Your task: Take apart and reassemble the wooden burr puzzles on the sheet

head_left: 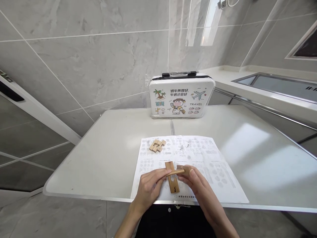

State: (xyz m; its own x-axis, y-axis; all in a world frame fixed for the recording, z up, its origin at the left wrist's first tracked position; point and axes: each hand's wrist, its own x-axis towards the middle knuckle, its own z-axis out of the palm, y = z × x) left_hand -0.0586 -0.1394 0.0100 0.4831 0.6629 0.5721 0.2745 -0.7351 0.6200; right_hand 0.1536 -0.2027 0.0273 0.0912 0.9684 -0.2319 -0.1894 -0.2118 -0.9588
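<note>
My left hand pinches the left end of a slim wooden rod between thumb and fingers. Its other end meets a small brown wooden piece, which my right hand grips with the thumb on top. Whether rod and piece are joined is hard to make out. Under the rod, between my hands, is a flat wooden strip with dark marks at both ends and a pale opening near its middle. Just beyond my hands, a cluster of pale notched wooden blocks sits on a printed paper sheet.
The sheet covers the front middle of a white folding table with a centre seam. At the back edge stands a white cartoon-printed case with a black handle, against a grey tiled wall. A counter runs along the right.
</note>
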